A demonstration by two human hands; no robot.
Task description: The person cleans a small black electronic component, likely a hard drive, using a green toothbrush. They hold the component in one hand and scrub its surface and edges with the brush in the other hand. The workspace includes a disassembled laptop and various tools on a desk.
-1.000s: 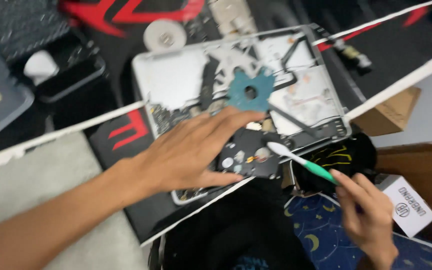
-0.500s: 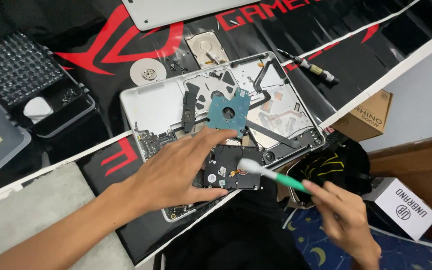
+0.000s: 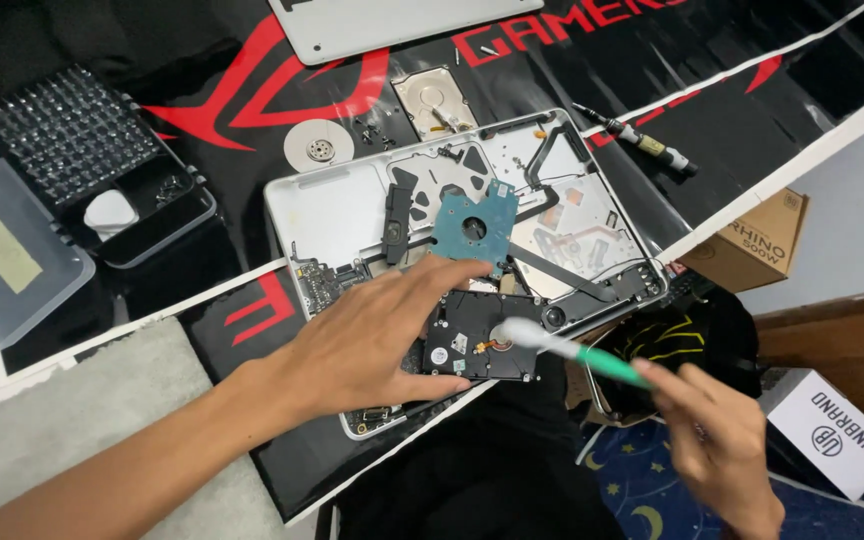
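- A black screwdriver-bit case (image 3: pixel 72 130) lies open at the mat's left edge.
- The left hand (image 3: pixel 367 335) rests flat with fingers spread wide, on the near-left part of the opened silver laptop shell (image 3: pixel 327 205), thumb against the black hard drive (image 3: pixel 482 335).
- A teal circuit board (image 3: pixel 472 227) lies just beyond the fingertips.
- The right hand (image 3: pixel 717 445) pinches a green-handled toothbrush (image 3: pixel 572 350), its white head on the hard drive.
- Cardboard boxes (image 3: pixel 762 240) sit past the mat's right edge.
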